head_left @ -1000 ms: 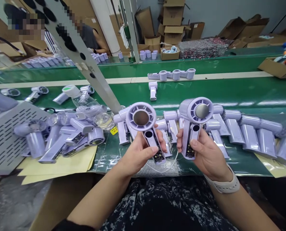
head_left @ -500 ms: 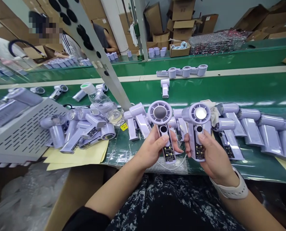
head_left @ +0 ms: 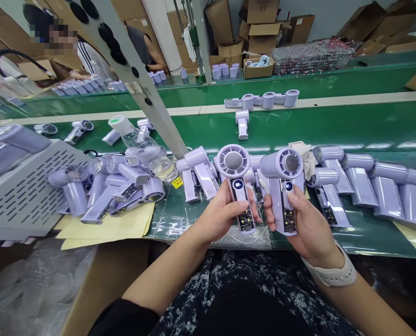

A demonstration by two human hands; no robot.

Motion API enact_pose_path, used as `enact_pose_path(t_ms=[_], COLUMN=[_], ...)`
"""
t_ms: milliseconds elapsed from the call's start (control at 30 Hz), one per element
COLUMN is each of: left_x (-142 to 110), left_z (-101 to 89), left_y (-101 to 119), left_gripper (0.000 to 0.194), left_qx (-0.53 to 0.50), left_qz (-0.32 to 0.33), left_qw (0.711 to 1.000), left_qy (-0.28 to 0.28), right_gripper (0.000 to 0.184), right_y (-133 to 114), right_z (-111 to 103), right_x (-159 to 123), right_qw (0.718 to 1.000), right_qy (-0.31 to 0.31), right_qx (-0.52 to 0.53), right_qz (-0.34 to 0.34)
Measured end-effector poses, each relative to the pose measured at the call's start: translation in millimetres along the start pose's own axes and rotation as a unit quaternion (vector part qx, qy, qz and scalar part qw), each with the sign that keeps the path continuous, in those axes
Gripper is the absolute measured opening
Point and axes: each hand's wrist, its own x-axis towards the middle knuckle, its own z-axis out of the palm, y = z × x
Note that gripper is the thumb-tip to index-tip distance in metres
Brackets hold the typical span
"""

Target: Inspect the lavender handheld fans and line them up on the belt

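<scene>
My left hand [head_left: 218,214] is wrapped round the handle of a lilac handheld fan [head_left: 233,163], round head up, its small display lit with a number and the circuit board bare on the handle. My right hand [head_left: 304,219] grips a second lilac fan [head_left: 284,167] the same way, its display lit too. Both fans are upright above the near edge of the green bench [head_left: 369,130], side by side and almost touching. A white cable [head_left: 247,239] runs below the two handles.
A row of lilac fans [head_left: 362,184] lies to the right, a pile of them [head_left: 113,186] to the left beside a clear bottle [head_left: 141,147] and a grey perforated panel [head_left: 22,191]. A slanted metal bar [head_left: 134,70] crosses ahead. People sit across the conveyor; cardboard boxes [head_left: 257,28] stand behind.
Both hands have drawn the two fans closer together and slightly lower. The round displays on both fans, dark before, now show lit numbers.
</scene>
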Motion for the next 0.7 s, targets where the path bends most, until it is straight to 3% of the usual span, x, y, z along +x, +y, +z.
enact_pose_path(t_ms=[167, 267, 533, 700], left_x=[-1, -6, -27, -16], left_z=[-3.7, -0.9, 13.3, 15.2], left_y=[4, 12, 36, 27], left_gripper=[0.038, 0.035, 0.031, 0.053], left_qx=[0.018, 0.065, 0.069, 0.013], left_qz=[-0.003, 0.018, 0.005, -0.028], left_qw=[1.000, 0.998, 0.997, 0.999], left_qy=[0.015, 0.020, -0.032, -0.008], right_gripper=[0.047, 0.037, 0.034, 0.023], right_y=[0, -3, -26, -28], right_z=[-5, -7, -1, 3], right_x=[2, 0, -17, -8], right_qw=[0.999, 0.999, 0.998, 0.999], right_qy=[-0.024, -0.001, -0.052, 0.001], right_qx=[0.031, 0.046, 0.022, 0.030], right_qz=[0.021, 0.013, 0.001, -0.008])
